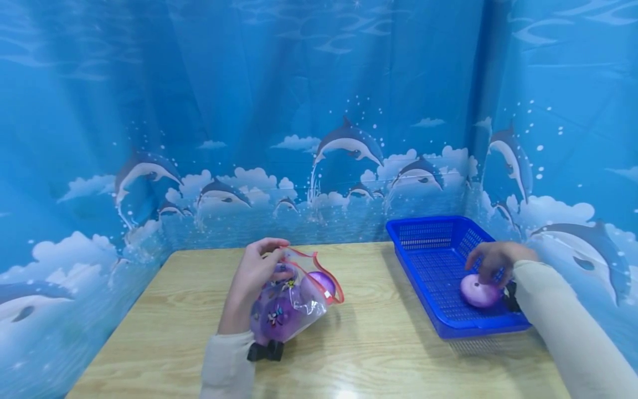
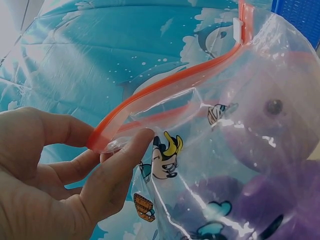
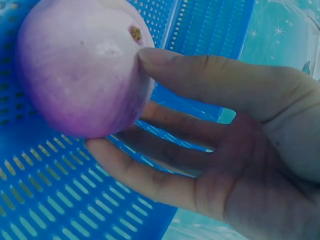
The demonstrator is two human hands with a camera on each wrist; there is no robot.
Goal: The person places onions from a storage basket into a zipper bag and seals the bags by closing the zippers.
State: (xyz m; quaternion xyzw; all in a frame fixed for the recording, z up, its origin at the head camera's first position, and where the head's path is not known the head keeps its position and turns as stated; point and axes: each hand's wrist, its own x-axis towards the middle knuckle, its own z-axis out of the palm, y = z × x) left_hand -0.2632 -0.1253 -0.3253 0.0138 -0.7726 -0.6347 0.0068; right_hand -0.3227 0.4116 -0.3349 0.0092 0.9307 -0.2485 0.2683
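My left hand [image 1: 259, 271] pinches the red zip edge [image 2: 165, 87] of a clear printed bag [image 1: 294, 302] between thumb and fingers [image 2: 120, 165], holding it up over the wooden table [image 1: 164, 310]. Purple onions [image 1: 279, 318] show through the plastic, one of them [image 2: 270, 125] close in the left wrist view. My right hand [image 1: 493, 260] reaches into the blue plastic basket [image 1: 428, 221] at the right. Its thumb and fingers [image 3: 150, 175] grip a pale purple onion [image 1: 479, 291] that rests on the basket floor [image 3: 50, 200].
A blue dolphin-print curtain [image 1: 319, 111] walls in the table at the back and both sides. The basket stands against the right curtain. Bare tabletop lies between the bag and the basket and along the front edge.
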